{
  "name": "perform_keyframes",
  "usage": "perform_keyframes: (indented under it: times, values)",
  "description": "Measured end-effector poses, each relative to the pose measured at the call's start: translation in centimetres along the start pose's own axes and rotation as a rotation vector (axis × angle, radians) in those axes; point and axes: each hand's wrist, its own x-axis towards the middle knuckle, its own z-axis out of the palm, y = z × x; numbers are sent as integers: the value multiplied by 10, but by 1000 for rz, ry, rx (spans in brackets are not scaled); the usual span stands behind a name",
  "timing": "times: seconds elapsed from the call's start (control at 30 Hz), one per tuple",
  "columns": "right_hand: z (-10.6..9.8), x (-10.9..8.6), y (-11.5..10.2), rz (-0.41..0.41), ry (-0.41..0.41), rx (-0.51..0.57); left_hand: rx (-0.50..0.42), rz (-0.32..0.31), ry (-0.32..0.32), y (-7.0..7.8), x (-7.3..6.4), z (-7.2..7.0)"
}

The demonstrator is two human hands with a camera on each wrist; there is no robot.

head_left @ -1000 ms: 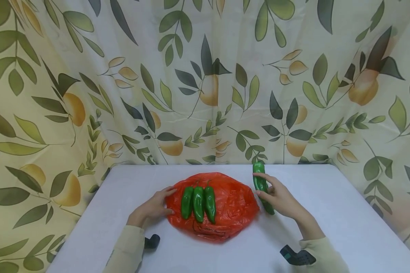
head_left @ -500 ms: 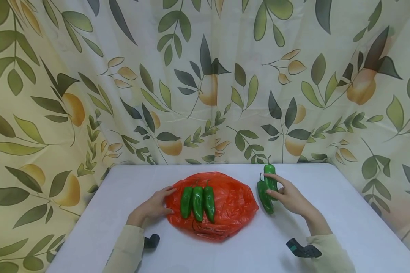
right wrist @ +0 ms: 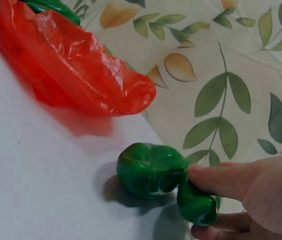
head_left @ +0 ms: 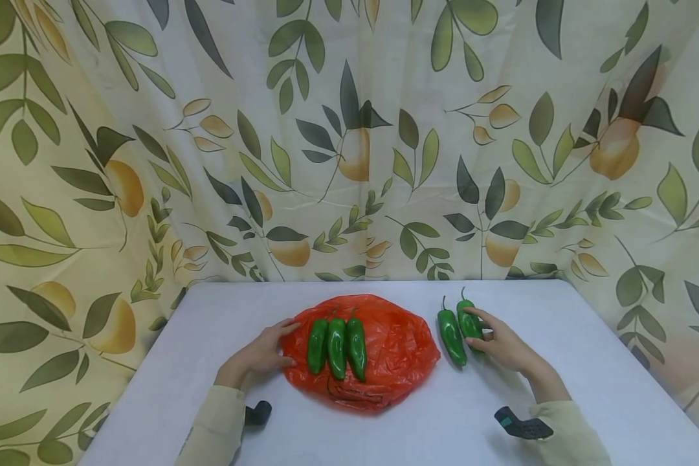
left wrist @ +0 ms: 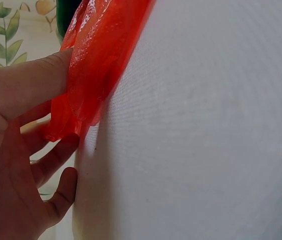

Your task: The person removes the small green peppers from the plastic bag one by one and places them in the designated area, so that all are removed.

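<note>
A crumpled red plastic bag (head_left: 402, 353) lies on the white table, with three green peppers (head_left: 337, 349) side by side on top. My left hand (head_left: 260, 355) holds the bag's left edge; in the left wrist view the thumb lies on the red plastic (left wrist: 101, 65) with fingers behind it. Right of the bag, another green pepper (head_left: 452, 340) rests on the table, stem pointing away. Just beside it my right hand (head_left: 503, 343) pinches a green pepper (head_left: 467, 318) between thumb and fingers. The right wrist view shows this held pepper (right wrist: 197, 204) from its tip, close against its neighbour (right wrist: 151, 170).
White table (head_left: 326, 437) underneath everything. A curtain (head_left: 349, 213) printed with leaves and fruit hangs behind its far edge. Dark wrist devices (head_left: 523, 425) sit by both sleeves.
My right hand has moved right and lowered the pepper, from overlapping the other loose pepper to lying alongside it on the right. The left hand and the bag have stayed put.
</note>
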Motion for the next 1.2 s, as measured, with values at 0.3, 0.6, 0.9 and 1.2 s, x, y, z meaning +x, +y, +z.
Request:
perform_keyframes:
  times: [0.3, 0.6, 0.9, 1.2]
  values:
    - [3, 0, 10, -3, 12, -57, -6, 12, -5, -1, 0, 1]
    - [5, -1, 8, -19, 26, -96, 10, 35, -1, -3, 1, 0]
    - [4, -4, 1, 18, 8, -80, -6, 52, 7, -5, 1, 1]
    - [4, -2, 1, 52, -35, -91, -18, 37, 3, -5, 2, 1]
